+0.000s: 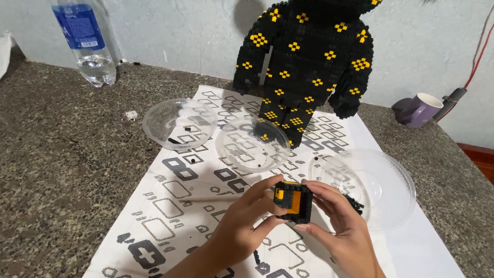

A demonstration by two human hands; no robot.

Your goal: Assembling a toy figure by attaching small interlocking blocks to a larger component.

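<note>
Knobbly black-and-orange brick block [293,202] between hands [288,219]

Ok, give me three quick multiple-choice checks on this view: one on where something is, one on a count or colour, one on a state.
1. Where does the purple mug stand?
A. on the stone counter at far right, near the wall
B. on the patterned sheet
C. inside a clear bowl

2. How many clear plastic bowls are out?
A. one
B. three
C. five

3. How is the small black and orange block piece held?
A. lying untouched on the sheet
B. pinched by one hand only
C. held between both hands above the sheet

Answers:
1 A, the mug sits on bare counter beyond the patterned sheet.
2 B, a left bowl, a middle bowl and a right bowl.
3 C, left hand and right hand both grip it.
</note>
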